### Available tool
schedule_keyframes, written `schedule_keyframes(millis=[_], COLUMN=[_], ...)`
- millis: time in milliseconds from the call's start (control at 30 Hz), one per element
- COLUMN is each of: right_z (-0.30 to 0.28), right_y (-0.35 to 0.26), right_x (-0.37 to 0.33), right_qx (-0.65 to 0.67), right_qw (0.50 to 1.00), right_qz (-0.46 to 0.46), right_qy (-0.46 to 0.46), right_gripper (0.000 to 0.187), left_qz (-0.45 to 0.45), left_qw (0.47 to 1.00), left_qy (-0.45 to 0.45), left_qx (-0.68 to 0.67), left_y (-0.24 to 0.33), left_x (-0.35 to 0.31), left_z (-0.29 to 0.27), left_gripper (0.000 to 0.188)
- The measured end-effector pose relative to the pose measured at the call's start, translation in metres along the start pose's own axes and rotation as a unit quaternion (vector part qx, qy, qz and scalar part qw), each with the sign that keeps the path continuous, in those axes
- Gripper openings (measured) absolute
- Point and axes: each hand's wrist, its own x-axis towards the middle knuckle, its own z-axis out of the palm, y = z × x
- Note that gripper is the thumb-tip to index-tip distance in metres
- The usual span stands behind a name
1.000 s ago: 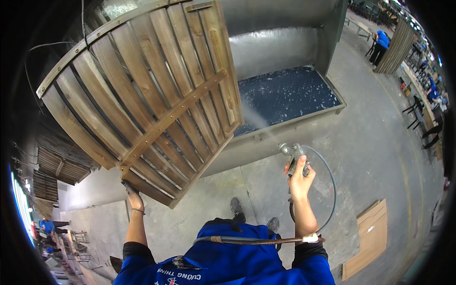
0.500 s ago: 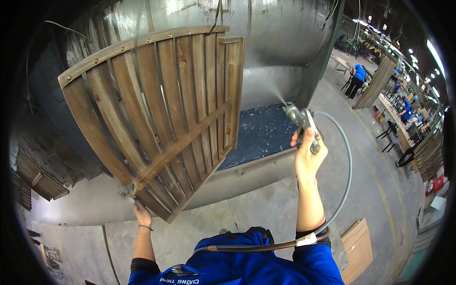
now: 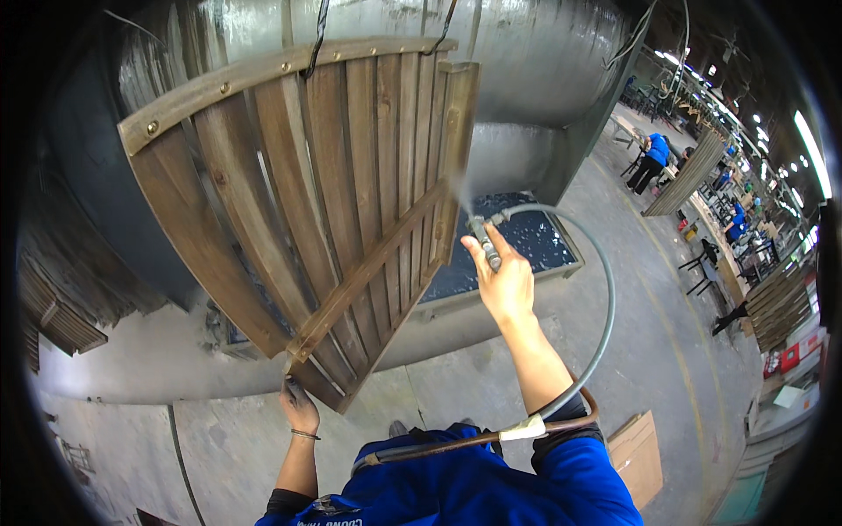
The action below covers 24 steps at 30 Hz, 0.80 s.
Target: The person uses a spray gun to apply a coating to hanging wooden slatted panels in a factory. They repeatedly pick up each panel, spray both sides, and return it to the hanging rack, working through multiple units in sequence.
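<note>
Nearest, a grey-blue hose (image 3: 607, 289) crosses the person's blue top and loops up to a spray gun (image 3: 484, 244). The right hand (image 3: 510, 287) is wrapped around that gun. The left hand (image 3: 300, 405) is at the lower left corner of a slatted wooden panel (image 3: 294, 149); some of its fingers are hidden, so whether it clasps the corner or only steadies it cannot be told.

The panel hangs tilted in front of the person, from black hooks (image 3: 317, 39) at its curved top rail. Half a second ago the gun stood farther right and its mist rose past the panel toward the booth wall (image 3: 517, 96). Now the gun is just beside the panel's right edge, and the mist meets that upright, so the spray appears to be reaching wood again.

Behind the panel and gun sits a metal trough (image 3: 544, 272), holding dark blue liquid (image 3: 551, 232) flecked with white foam. Far off to the right, a co-worker in blue (image 3: 655, 153) bends beside a bench.
</note>
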Motion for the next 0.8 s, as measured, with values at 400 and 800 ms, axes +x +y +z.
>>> schedule_keyframes(millis=[400,800], right_z=[0.010,-0.008], right_y=[0.085,0.131], right_x=[-0.077,-0.147], right_qx=[0.015,0.198], right_qw=[0.969,0.957], right_qz=[0.217,0.209], right_qy=[-0.116,-0.032], right_gripper=[0.066,0.047], left_qz=[-0.080,-0.131], left_qw=[0.994,0.991], left_qy=[0.014,0.017], left_qx=[-0.078,-0.030], left_y=[-0.058,-0.145], left_x=[0.043,0.147], left_z=[0.006,-0.001], left_gripper=[0.065,0.076])
